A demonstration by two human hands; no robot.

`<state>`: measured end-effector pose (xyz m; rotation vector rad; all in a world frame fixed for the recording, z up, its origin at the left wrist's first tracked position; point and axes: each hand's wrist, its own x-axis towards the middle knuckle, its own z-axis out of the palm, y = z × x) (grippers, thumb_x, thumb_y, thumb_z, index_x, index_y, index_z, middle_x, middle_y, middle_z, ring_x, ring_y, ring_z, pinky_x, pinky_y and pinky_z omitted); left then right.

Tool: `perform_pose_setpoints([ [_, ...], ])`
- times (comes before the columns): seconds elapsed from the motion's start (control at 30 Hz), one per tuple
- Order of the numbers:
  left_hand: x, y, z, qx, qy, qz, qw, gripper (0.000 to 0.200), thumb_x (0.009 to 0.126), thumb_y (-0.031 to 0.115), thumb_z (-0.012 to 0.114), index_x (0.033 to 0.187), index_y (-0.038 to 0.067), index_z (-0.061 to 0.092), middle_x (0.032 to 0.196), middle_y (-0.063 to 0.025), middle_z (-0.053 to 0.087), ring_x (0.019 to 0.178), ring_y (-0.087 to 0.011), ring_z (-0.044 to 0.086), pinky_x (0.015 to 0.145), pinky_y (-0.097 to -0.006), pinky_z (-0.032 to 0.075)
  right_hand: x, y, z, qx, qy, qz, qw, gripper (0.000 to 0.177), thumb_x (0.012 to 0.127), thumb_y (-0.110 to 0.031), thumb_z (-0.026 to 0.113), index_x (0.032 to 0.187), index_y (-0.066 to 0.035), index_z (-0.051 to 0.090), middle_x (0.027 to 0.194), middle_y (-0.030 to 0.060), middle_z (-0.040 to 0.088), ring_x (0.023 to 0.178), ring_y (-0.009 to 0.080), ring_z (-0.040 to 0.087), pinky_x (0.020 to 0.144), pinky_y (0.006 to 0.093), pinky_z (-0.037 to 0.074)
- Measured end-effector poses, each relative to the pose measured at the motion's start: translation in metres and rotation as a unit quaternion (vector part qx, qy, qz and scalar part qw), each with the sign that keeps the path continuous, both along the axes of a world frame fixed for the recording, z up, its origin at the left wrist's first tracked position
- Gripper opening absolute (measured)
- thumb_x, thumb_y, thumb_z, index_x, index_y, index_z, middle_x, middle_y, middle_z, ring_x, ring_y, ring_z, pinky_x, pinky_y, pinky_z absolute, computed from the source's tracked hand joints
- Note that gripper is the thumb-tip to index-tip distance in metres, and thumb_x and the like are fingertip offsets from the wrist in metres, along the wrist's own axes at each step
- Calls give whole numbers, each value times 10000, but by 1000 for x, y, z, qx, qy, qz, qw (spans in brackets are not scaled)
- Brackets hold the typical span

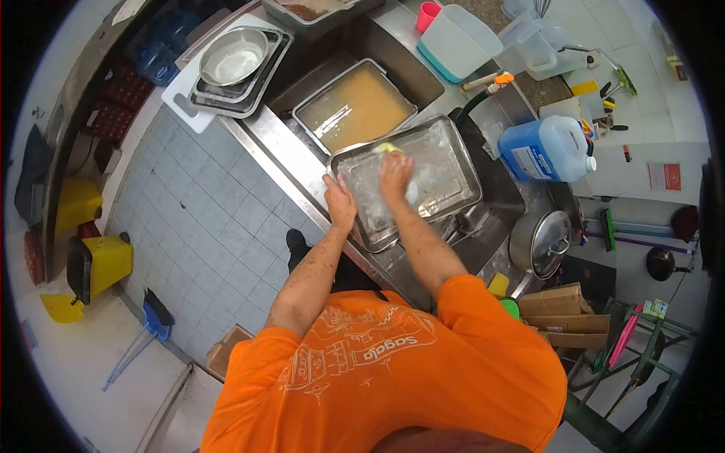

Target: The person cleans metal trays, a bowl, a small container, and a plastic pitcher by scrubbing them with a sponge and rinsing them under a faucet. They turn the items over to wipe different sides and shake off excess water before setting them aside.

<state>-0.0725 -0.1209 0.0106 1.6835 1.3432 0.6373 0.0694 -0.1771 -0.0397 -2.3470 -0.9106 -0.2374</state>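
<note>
My left hand (340,202) grips the near left rim of a large metal baking tray (438,155), which lies tilted across the sink. Over the tray's inner surface, my right hand (395,179) is closed on a yellow sponge (387,148), of which only a small part shows past the fingers. Whitish suds smear the tray's bottom. Just beyond it, a rectangular pan of cloudy tan water (300,115) sits in the sink basin (423,79).
Stacked trays with a round pan (234,57) rest on a white board at left. A blue liquid jug (540,149), a hose tap (495,81) and a lidded pot (541,243) flank the right side. A clear plastic tub (462,38) stands behind.
</note>
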Motion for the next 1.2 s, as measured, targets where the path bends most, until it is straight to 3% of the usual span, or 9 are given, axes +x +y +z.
perform_pose_setpoints([
  [0.2, 0, -5, -8, 31, -61, 38, 997, 194, 991, 168, 407, 965, -25, 418, 660, -293, 561, 661, -498, 568, 571, -530, 400, -54, 1, 31, -82, 36, 238, 967, 233, 850, -141, 572, 1053, -123, 686, 1067, 100, 604, 993, 317, 517, 821, 475, 412],
  [0.33, 2, -2, -7, 10, -8, 40, 999, 209, 993, 187, 403, 933, -9, 437, 653, -282, 558, 661, -488, 572, 578, -526, 404, -10, 1, 35, -58, 9, 53, 997, 301, 809, -148, 567, 1085, -160, 686, 1059, 99, 630, 997, 314, 527, 858, 448, 420],
  [0.47, 0, -4, -5, -7, -16, 48, 999, 219, 991, 200, 409, 940, -10, 438, 679, -299, 567, 700, -507, 567, 599, -541, 399, -49, -14, 27, -27, 75, 276, 958, 243, 828, -123, 549, 1012, -55, 692, 1003, 144, 635, 972, 343, 532, 874, 458, 425],
  [0.6, 1, -7, -7, 4, -18, 39, 999, 227, 990, 208, 408, 949, -13, 440, 699, -306, 576, 715, -515, 566, 619, -549, 408, -14, -9, 33, -40, 24, 84, 995, 206, 811, -96, 584, 976, -48, 698, 973, 157, 633, 941, 356, 533, 868, 468, 421],
  [0.73, 6, -3, 3, -66, -53, 60, 995, 235, 977, 177, 396, 976, -19, 526, 811, -283, 620, 795, -494, 585, 693, -554, 436, -55, -19, 24, -48, 89, 266, 959, 244, 799, -96, 584, 1021, -44, 671, 1000, 173, 629, 1004, 368, 533, 919, 462, 406],
  [0.83, 7, -10, -87, 33, -36, 3, 999, 316, 948, 223, 387, 970, -16, 592, 924, -265, 616, 830, -441, 595, 750, -519, 463, -38, -61, 29, -113, 176, 378, 902, 284, 816, -221, 581, 1021, -30, 628, 1030, 184, 603, 979, 385, 538, 909, 471, 406],
  [1.0, 12, -8, -55, -20, -5, 91, 996, 372, 895, 126, 499, 1240, -5, 452, 891, -278, 620, 833, -458, 610, 722, -546, 488, 104, -116, 21, -215, 155, 144, 953, 322, 886, -134, 467, 1116, 63, 575, 997, 251, 599, 940, 420, 555, 845, 472, 431],
  [1.1, 6, -7, -10, -100, 33, 75, 992, 404, 895, 126, 502, 1274, 13, 422, 885, -279, 620, 821, -464, 609, 726, -549, 488, 94, -125, -21, -151, -121, 148, 970, 345, 864, -82, 471, 1163, 69, 551, 1015, 267, 594, 962, 434, 554, 853, 475, 429],
  [1.2, 20, -11, -36, -15, -6, 130, 991, 337, 899, 132, 476, 1215, 18, 469, 922, -285, 609, 886, -466, 594, 778, -556, 471, -12, -91, -13, -122, -3, 183, 976, 274, 859, -51, 458, 1083, 69, 559, 909, 250, 600, 854, 430, 564, 768, 490, 430],
])
